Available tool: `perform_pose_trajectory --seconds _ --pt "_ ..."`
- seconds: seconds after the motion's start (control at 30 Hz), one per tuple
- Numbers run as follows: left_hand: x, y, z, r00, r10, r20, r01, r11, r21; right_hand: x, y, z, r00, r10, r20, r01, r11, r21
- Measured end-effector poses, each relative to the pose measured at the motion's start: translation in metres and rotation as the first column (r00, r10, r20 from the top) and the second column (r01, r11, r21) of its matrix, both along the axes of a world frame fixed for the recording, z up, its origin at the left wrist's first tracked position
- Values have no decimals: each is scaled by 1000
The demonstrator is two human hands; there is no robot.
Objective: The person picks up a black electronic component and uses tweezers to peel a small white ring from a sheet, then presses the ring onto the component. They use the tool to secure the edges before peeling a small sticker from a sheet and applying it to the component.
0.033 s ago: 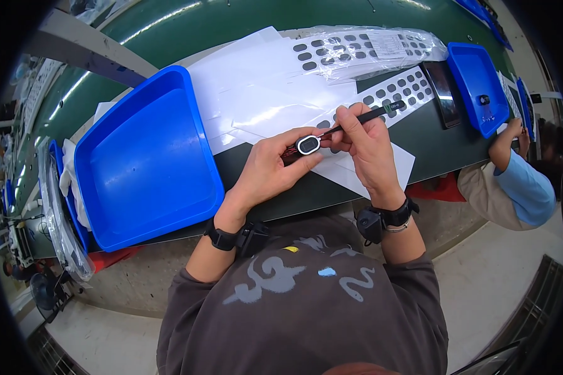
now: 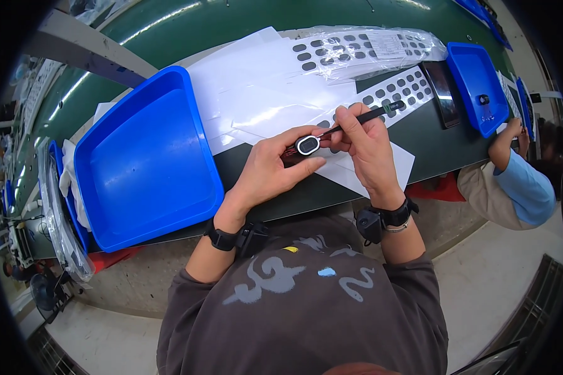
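Left hand (image 2: 270, 164) grips a white-rimmed oval component (image 2: 307, 145), right hand (image 2: 371, 149) a slim black tool (image 2: 373, 114); blue tray (image 2: 147, 169) left of both hands.

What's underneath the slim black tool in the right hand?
Below the slim black tool, a white strip with dark ovals shows on both sides. What lies directly beneath the tool and the right hand is covered, so I cannot see it.

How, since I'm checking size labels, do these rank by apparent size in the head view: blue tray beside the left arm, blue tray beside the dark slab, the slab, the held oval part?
Largest to smallest:
Left blue tray
Right blue tray
Dark slab
Oval part
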State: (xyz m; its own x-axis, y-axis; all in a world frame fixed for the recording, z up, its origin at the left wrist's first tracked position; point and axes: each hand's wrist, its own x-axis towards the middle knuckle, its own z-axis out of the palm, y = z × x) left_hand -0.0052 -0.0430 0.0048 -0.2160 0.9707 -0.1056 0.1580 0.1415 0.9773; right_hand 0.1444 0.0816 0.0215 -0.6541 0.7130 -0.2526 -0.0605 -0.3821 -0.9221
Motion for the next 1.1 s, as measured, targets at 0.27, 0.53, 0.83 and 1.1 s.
perform_pose_trajectory --seconds 0.27,0.53,0.83,1.1 --pt "1 -1 7 991 -4 134 -12 992 124 -1 -2 0 1000 -4 -27 4 1000 -11" --pt "2 -1 6 998 29 64 -34 996 83 -2 -4 1 999 -31 -15 31 999 15" --pt "5 1 0 996 86 33 -90 990 113 0 -5 1 997 -46 -64 47 999 5" --pt "4 1 1 995 90 43 -94 993 78 0 -2 4 997 -49 -60 47 998 -30"
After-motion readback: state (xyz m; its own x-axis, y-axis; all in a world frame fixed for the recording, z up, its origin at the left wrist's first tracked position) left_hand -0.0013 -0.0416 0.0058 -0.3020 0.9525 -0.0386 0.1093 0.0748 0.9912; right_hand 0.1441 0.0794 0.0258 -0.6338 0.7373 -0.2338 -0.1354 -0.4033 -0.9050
